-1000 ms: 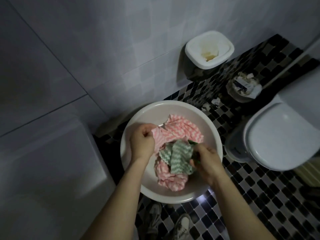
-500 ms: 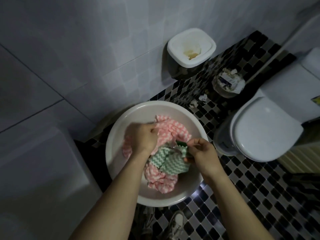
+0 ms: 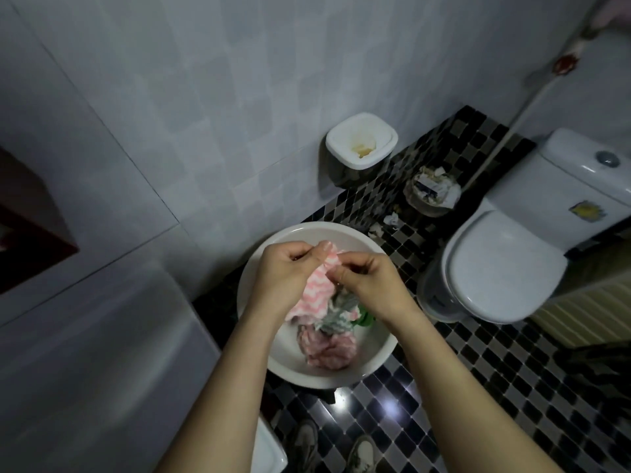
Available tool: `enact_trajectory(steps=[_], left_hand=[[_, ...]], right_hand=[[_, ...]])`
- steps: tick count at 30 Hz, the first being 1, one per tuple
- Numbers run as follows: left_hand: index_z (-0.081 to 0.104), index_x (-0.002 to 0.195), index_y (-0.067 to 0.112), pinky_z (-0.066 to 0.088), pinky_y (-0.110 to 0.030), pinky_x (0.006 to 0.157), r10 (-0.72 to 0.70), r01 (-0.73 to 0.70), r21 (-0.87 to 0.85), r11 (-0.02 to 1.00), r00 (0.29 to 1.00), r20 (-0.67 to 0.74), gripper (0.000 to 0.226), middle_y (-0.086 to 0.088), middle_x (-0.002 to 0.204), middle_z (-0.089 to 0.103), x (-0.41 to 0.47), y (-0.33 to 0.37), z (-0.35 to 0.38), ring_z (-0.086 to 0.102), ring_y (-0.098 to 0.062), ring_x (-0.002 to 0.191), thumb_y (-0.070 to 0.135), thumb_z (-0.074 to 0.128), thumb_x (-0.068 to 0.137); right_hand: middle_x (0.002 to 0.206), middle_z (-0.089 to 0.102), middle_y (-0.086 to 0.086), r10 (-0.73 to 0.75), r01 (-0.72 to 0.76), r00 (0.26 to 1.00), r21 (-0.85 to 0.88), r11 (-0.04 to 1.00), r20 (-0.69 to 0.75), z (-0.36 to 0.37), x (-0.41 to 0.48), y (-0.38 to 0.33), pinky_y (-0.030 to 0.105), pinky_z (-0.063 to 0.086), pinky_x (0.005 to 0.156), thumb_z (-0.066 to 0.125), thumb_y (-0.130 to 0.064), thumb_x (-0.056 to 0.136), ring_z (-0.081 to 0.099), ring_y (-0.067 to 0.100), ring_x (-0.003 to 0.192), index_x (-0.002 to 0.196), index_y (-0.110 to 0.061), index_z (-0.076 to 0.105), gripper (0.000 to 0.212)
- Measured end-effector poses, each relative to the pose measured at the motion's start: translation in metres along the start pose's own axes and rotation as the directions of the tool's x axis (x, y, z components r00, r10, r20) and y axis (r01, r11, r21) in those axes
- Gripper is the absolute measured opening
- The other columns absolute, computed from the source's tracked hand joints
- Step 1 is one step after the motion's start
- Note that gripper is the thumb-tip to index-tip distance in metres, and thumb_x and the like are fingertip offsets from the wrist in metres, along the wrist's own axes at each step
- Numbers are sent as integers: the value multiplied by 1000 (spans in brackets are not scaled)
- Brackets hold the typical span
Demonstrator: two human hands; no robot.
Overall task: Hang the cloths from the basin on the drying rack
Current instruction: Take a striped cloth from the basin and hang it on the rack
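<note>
A white round basin (image 3: 283,363) sits on the checkered floor. Both hands hold one pink-and-white zigzag cloth (image 3: 316,291) above it. My left hand (image 3: 286,271) pinches the cloth's top edge, and my right hand (image 3: 368,281) pinches the same edge just beside it. The cloth hangs down between the hands into the basin. Below lie a green-and-white zigzag cloth (image 3: 338,317) and a crumpled pink cloth (image 3: 327,349). A bit of green (image 3: 363,320) shows under my right wrist. No drying rack is in view.
A white toilet (image 3: 505,268) stands to the right, with a full waste bin (image 3: 432,192) and a white square container (image 3: 362,141) by the tiled wall. A white appliance (image 3: 85,353) fills the left. My shoes (image 3: 334,448) are below the basin.
My hands have risen from the pile and come together on the pink-and-white cloth's edge, lifting it out. My right hand has let go of the green cloth. The view has tilted upward.
</note>
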State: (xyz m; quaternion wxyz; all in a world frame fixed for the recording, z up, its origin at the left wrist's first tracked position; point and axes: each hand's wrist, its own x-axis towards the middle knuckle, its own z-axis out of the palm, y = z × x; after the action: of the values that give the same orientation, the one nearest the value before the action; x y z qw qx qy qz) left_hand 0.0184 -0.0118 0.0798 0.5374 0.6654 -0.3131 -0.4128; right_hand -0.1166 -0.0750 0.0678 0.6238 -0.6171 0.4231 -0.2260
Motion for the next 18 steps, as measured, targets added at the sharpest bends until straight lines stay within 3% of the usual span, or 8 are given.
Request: enact_trajectory(steps=[3,5,7,9,11,13,16,18], left_hand=[[75,72,19,54,-57,72,53,-55,55,997,998,36,52,-19,76,71,-10,14,-12,68,-41,72,70,74,60],[73,70,16,55,-49,67,123,-125,47,991,991,45,48,-13,69,70,-18,24,-18,65,-27,65,64,73,62],[70,69,13,50,-37,60,174,-176,30,984,982,78,43,-2,61,66,-26,34,-19,59,-11,60,56,70,68],[67,68,8,45,-28,58,208,-212,16,977,968,140,44,6,57,60,-37,43,-14,53,-6,57,52,66,73],[61,60,8,39,-21,55,209,-219,20,975,951,226,42,11,52,51,-46,49,-6,45,-3,51,48,66,73],[54,52,15,39,-24,55,198,-213,14,977,928,317,38,5,52,49,-53,54,-1,46,-10,53,43,72,69],[55,55,10,41,-26,51,194,-229,15,973,858,475,31,0,53,53,-67,66,6,47,-17,51,24,81,65],[57,60,9,41,-24,49,164,-244,44,969,766,622,28,-1,54,56,-81,74,17,48,-16,51,15,83,66]], right_hand=[[86,76,9,54,-59,997,116,991,48,-7,-16,-15,29,55,72,64,-11,89,70,21,78,101,-2,74,18],[103,71,24,134,-164,982,256,953,132,-13,-27,-23,42,55,89,65,-13,84,68,35,96,107,4,70,29],[108,68,26,163,-200,977,318,927,139,-19,-38,-31,49,51,97,66,-14,78,64,40,101,102,2,71,30],[104,69,22,145,-161,987,324,932,73,-25,-52,-36,49,51,95,66,-14,79,63,40,99,98,0,73,25],[94,71,20,98,-91,995,341,935,-2,-31,-67,-40,41,55,85,62,-10,85,66,33,89,96,0,73,19],[87,72,16,58,-38,998,382,923,-40,-37,-80,-42,34,58,76,61,-7,85,68,27,80,90,-1,73,15],[78,70,12,17,-8,1000,457,890,-16,-52,-108,-44,33,57,72,67,-5,79,66,23,72,82,-4,71,5],[77,69,12,23,-22,1000,468,883,3,-69,-135,-45,33,57,73,67,-5,77,66,23,71,85,-1,70,8]])
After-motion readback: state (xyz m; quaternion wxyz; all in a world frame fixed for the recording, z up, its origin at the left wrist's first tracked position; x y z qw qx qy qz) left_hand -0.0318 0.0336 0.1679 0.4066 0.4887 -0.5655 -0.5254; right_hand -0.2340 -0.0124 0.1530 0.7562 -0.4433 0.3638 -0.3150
